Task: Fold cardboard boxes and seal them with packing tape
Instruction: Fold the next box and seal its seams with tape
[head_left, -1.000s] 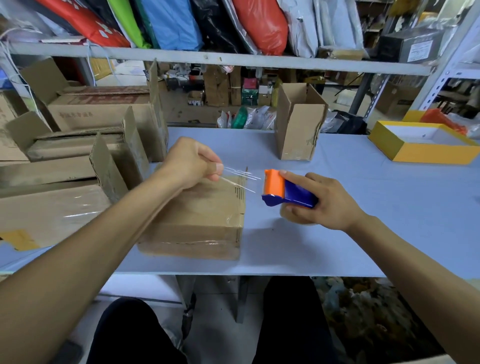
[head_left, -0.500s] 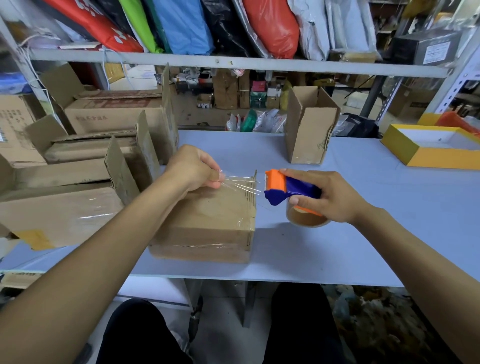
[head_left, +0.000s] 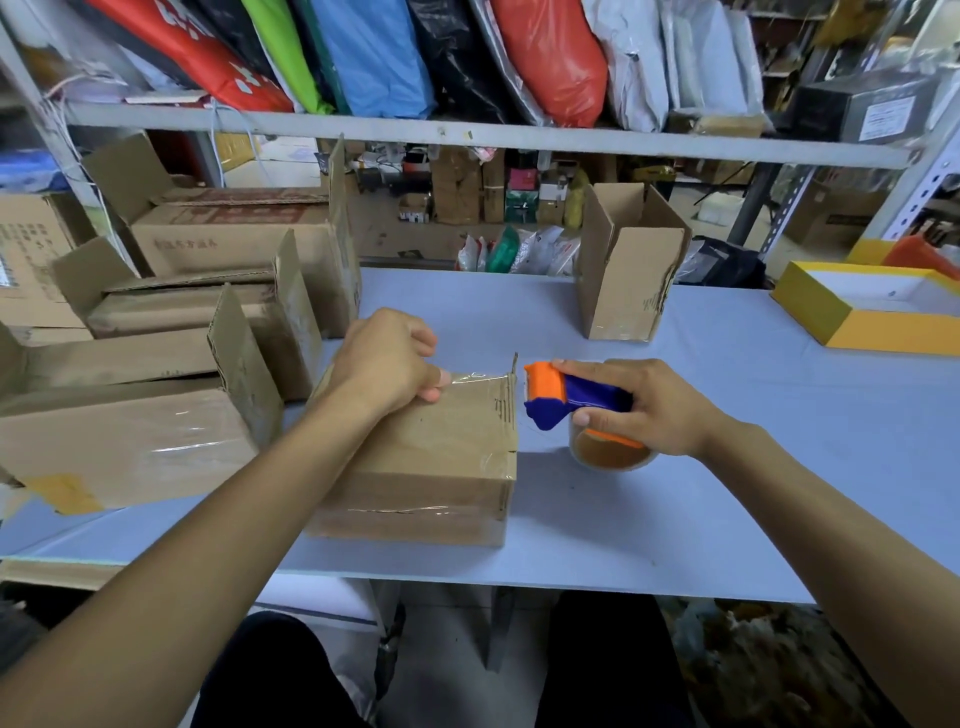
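Seemingly, left hand (head_left: 387, 361) fingers (head_left: 432, 387) pin tape (head_left: 475, 378) onto box (head_left: 431, 457).

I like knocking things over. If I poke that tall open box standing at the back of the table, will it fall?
Probably yes. The tall open box stands on a narrow end, taller than wide, so a poke up high would likely tip it. It looks like thin cardboard and may be light. Its open flaps would likely bend.

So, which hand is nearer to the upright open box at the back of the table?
Right. The right hand holds the tape dispenser just in front of the upright open box; the left hand rests on the box further left.
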